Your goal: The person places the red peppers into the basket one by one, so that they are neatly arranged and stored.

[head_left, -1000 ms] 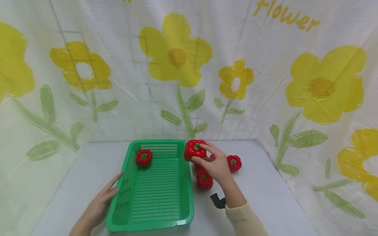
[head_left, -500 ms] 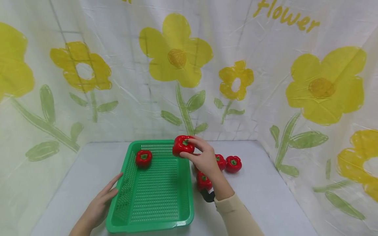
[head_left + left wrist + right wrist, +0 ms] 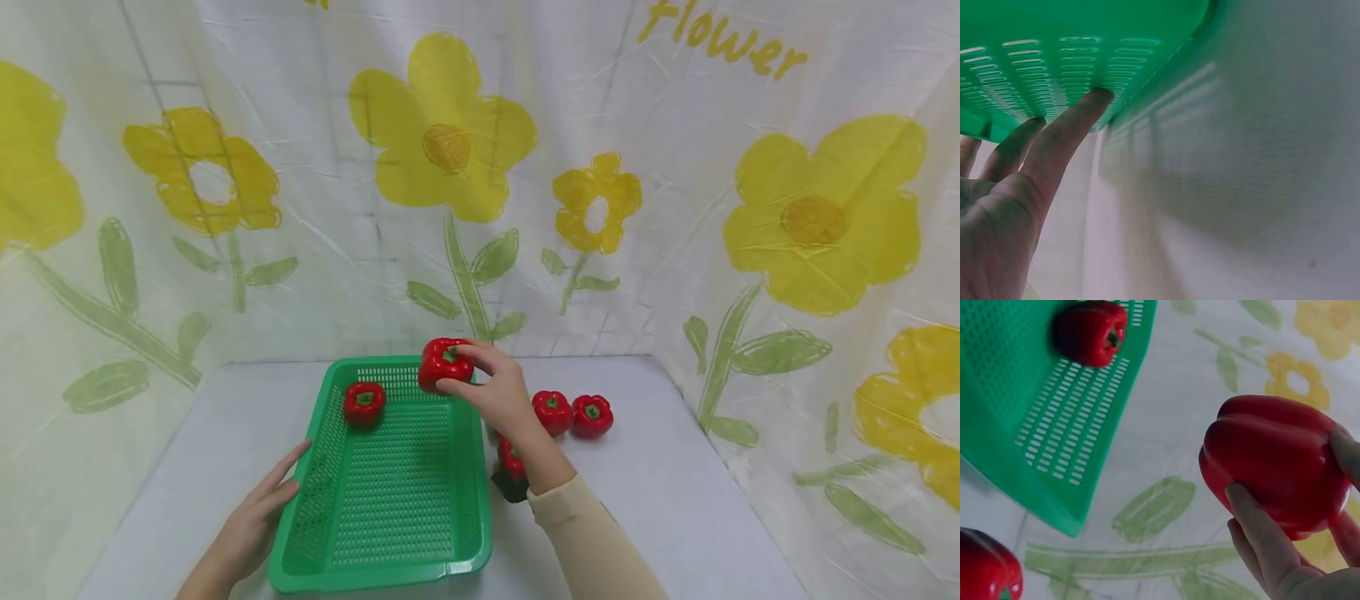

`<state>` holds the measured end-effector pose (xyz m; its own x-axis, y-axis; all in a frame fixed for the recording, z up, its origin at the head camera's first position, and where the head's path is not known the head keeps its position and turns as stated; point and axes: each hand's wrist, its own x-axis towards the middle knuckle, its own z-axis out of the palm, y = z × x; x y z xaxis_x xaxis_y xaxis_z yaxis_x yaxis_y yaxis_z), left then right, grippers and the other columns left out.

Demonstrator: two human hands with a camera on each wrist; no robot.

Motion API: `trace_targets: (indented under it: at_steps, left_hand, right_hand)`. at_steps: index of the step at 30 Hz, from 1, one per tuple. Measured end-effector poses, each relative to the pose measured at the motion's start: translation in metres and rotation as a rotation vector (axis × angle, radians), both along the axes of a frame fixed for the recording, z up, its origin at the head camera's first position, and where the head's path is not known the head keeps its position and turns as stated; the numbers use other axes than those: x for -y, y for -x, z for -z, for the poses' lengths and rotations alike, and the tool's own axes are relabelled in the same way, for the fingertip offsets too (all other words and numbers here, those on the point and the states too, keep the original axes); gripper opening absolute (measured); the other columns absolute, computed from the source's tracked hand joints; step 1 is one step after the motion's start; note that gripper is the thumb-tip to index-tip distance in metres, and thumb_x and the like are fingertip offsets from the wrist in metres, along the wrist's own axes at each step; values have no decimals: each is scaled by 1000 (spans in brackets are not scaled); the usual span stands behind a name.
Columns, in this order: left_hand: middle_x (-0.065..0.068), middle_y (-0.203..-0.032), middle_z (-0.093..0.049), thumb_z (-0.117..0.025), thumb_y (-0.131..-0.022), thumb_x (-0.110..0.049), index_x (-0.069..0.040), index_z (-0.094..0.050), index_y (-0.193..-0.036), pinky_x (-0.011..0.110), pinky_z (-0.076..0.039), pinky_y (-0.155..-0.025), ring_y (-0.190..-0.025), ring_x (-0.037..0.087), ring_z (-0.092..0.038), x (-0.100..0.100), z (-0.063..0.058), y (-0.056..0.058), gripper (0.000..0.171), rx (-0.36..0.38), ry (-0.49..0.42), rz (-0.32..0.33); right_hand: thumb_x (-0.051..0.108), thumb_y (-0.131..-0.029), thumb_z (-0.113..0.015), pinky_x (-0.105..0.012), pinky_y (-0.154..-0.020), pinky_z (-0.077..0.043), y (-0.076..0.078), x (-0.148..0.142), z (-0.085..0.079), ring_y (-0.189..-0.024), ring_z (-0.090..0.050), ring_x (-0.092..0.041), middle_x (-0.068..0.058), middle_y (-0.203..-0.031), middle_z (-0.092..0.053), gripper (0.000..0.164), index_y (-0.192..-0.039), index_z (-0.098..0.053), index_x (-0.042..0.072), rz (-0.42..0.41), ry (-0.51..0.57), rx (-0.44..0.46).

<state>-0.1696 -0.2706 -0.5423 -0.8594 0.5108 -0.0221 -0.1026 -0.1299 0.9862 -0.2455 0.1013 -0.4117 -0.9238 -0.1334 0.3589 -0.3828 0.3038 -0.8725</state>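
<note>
My right hand [image 3: 504,398] grips a red bell pepper [image 3: 437,367] between thumb and fingers, raised over the back right corner of the green basket [image 3: 375,575]. In the right wrist view this pepper [image 3: 1272,462] is apart from the basket wall [image 3: 1075,434], its glossy side turned to the camera. Another red bell pepper [image 3: 364,407] sits inside the basket at the back left. My left hand [image 3: 255,521] rests at the basket's left side. Its fingers [image 3: 1066,134] stretch out against the slotted outer wall [image 3: 1091,28] in the left wrist view.
Two red bell peppers stand right of the basket, a nearer one [image 3: 552,413] beside another one [image 3: 592,417]. A further pepper [image 3: 510,458] is partly hidden by my right forearm. A dark piece [image 3: 512,486] shows under that wrist. Behind the white table [image 3: 660,500] hangs a flowered curtain [image 3: 322,275].
My right hand has carried the gripped pepper left and slightly up, from beside the basket's right rim to over its back right corner. The left hand and the basket have stayed put.
</note>
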Motion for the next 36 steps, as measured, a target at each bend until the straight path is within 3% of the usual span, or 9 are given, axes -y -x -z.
trace_targets:
  at_steps: [4,8,12,18,26,36]
  left_hand:
    - [-17,-140,-59,-27,-113,-26,-19,2,-164,24,-53,-98,-125,7,-60,-2,0,0,59,9,44,-47]
    - [-16,-141,-59,-26,-113,-25,-19,4,-163,27,-53,-99,-125,9,-60,-2,0,-1,59,13,12,-24]
    - [-15,-144,-57,-23,-113,-23,-18,5,-163,30,-54,-99,-126,12,-60,1,1,0,58,1,-15,-9]
    - [-17,-142,-58,-25,-113,-24,-18,4,-163,26,-52,-100,-126,9,-59,0,0,0,58,5,20,-9]
    - [-13,-143,-59,-22,-113,-24,-21,5,-163,33,-56,-97,-123,16,-63,4,0,3,57,-14,6,11]
    - [-18,-143,-56,-23,-113,-24,-18,6,-163,33,-55,-98,-125,14,-61,0,1,2,58,5,3,7]
  right_hand:
    - [29,-84,-85,-48,-102,-54,7,6,-1,-134,-53,-24,-1,-141,-61,49,-129,-69,17,-11,-21,0]
    - [28,-85,-84,-45,-103,-54,15,16,-1,-135,-52,-25,-5,-143,-59,49,-129,-69,13,-21,-21,23]
    - [30,-85,-83,-41,-97,-57,22,27,2,-130,-54,-23,-3,-140,-60,50,-131,-68,15,-15,-33,67]
    - [31,-85,-83,-37,-87,-60,30,40,7,-125,-56,-24,-2,-136,-63,50,-131,-69,18,25,-68,120]
    - [27,-82,-86,-32,-89,-58,49,62,25,-121,-59,-23,-4,-133,-66,48,-126,-71,14,39,-171,117]
    - [19,-83,-85,-32,-87,-59,53,80,42,-118,-62,-23,-6,-130,-67,44,-124,-72,13,77,-242,231]
